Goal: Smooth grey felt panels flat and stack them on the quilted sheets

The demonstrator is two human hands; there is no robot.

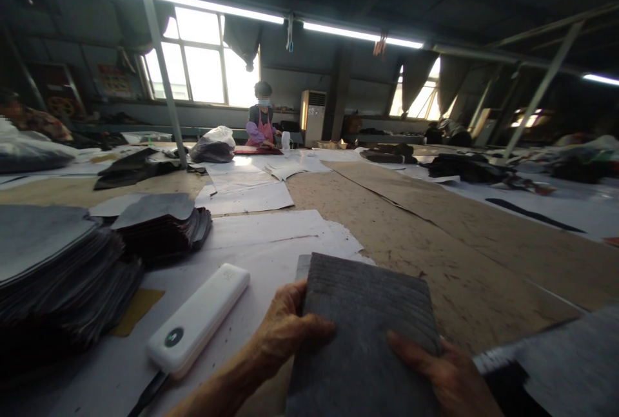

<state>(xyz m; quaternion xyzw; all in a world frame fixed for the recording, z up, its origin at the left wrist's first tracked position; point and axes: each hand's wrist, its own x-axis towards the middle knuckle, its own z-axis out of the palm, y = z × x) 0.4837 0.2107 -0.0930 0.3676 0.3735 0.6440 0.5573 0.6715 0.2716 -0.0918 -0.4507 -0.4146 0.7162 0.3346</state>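
A dark grey stack of cut fabric pieces (365, 339) is held between my two hands at the bottom centre, above the table. My left hand (294, 317) grips its left edge, with the thumb lying on the top face. On the right edge my right hand (435, 365) closes in the same way, thumb on top and the other fingers mostly hidden. A small pale corner (303, 267) sticks out behind the stack's upper left. To the left lies a white power bank (199, 320) with a round display and a dark cable.
Tall piles of grey fabric pieces (53, 275) and a smaller pile (159, 223) stand at left. White paper (271, 236) and brown board (387, 211) cover the table. Grey material (570, 365) lies at lower right. A person in a pink apron (264, 127) is across the table.
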